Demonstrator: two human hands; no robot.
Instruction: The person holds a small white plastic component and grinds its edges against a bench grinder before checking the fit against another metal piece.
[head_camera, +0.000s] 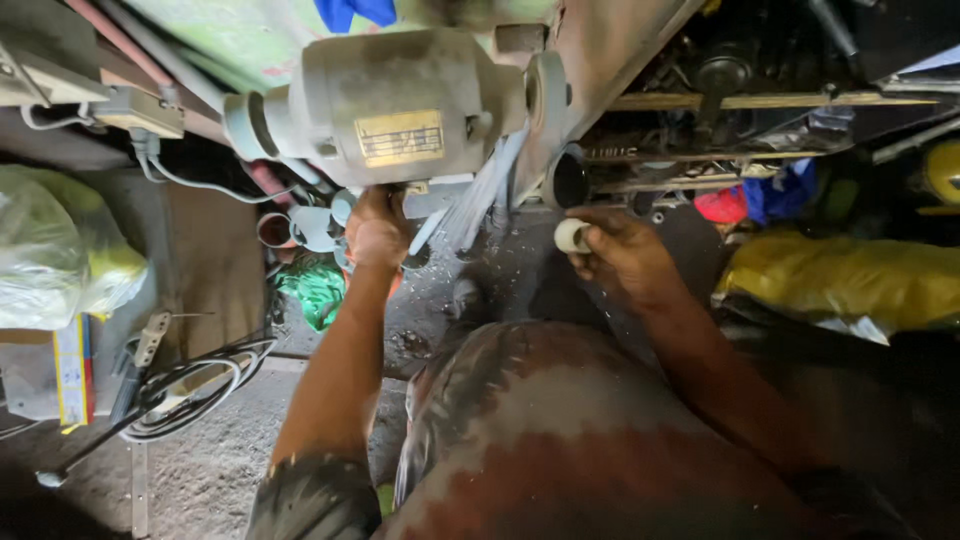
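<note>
A grey bench grinder motor with a yellowish plate hangs at the top middle of the head view. My left hand reaches up under its base, fingers curled against the underside among small pale pipe pieces. My right hand holds a short white pipe fitting just below the dark grinding wheel on the motor's right end. What my left fingers grip is hidden.
A clear plastic bag with yellow contents lies at the left, coiled cable on the concrete floor below it. A green rag sits near my left wrist. A yellow sack and red and blue cloths are at the right.
</note>
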